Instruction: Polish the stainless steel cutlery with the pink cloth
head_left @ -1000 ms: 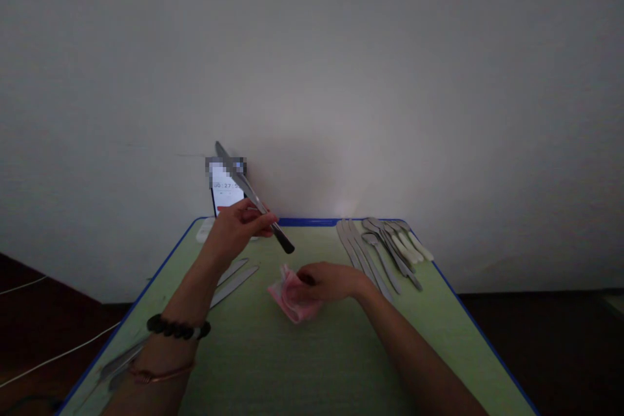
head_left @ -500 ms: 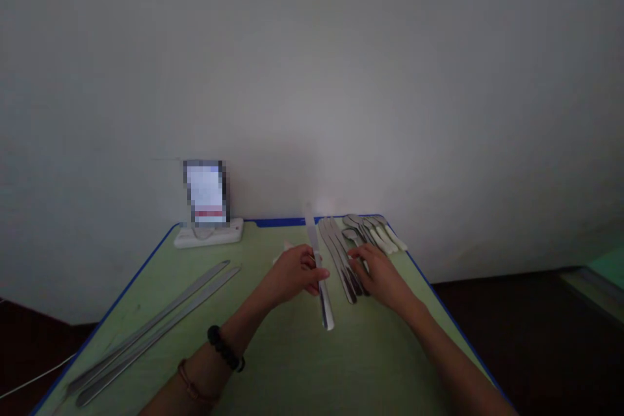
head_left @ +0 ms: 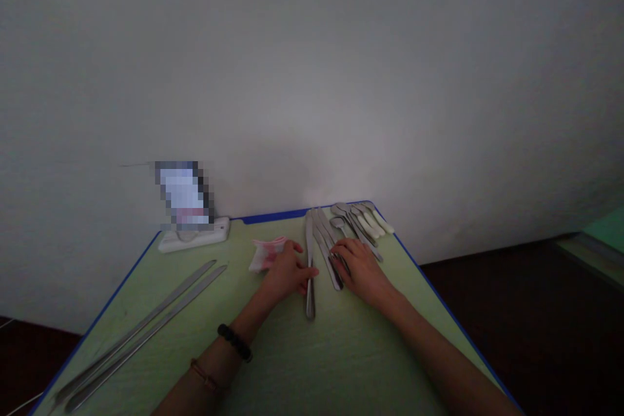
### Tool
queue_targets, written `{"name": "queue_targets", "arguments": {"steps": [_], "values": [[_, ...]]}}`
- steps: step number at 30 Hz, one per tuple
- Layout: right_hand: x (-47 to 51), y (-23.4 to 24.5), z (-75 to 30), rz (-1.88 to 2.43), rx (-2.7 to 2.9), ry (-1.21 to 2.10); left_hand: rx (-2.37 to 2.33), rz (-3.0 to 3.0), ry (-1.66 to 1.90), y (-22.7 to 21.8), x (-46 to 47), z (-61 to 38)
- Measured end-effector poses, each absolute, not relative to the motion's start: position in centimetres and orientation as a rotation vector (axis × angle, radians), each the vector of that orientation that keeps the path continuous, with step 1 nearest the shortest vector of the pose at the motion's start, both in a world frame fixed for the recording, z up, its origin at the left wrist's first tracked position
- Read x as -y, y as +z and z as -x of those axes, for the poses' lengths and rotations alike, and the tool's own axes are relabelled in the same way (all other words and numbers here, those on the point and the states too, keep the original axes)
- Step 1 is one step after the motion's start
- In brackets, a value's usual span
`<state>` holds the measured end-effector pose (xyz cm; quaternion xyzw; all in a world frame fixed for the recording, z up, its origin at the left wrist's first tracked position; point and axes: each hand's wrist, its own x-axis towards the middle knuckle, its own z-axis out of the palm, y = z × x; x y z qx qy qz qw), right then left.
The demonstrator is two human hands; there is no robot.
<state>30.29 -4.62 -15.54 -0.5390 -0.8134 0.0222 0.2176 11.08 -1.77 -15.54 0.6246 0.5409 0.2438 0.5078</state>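
Observation:
A steel table knife (head_left: 309,240) lies nearly upright in the view, with my left hand (head_left: 285,273) at its handle. My left thumb crosses that handle while the other fingers curl on its left side. To its right, more table knives (head_left: 324,240) lie close together, pointing toward the wall. My right hand (head_left: 361,270) rests over their handles, fingers bent down and close together. What sits under those fingertips is partly hidden. Beside my left hand is a small pink and white packet (head_left: 266,255), partly covered by the fingers.
Spoons with steel handles (head_left: 358,224) and white-handled cutlery (head_left: 373,224) lie at the far right corner. Two long knives (head_left: 160,318) slant across the left side. A lit phone (head_left: 182,192) leans on a white stand (head_left: 195,237). The green table (head_left: 312,364) meets a wall (head_left: 312,78).
My left hand has lowered the table knife alongside the others and moved slightly left, uncovering the pink packet. My right hand has shifted left over the knife handles. The view has turned slightly.

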Motion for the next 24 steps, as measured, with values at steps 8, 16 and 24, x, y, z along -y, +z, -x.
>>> {"name": "queue_targets", "arguments": {"steps": [8, 16, 24], "values": [[4.87, -15.36, -30.18, 1.547, 2.262, 0.143, -1.459, -1.767, 0.639, -16.12, 1.78, -11.07], [5.12, -15.80, -29.55, 1.511, 2.350, 0.080, -1.657, -2.074, 0.563, -16.15, 1.89, -11.32], [5.11, -16.16, -29.56, 1.536, 2.398, 0.064, -1.659, -2.333, 0.443, -16.01, 1.80, -11.61]]}}
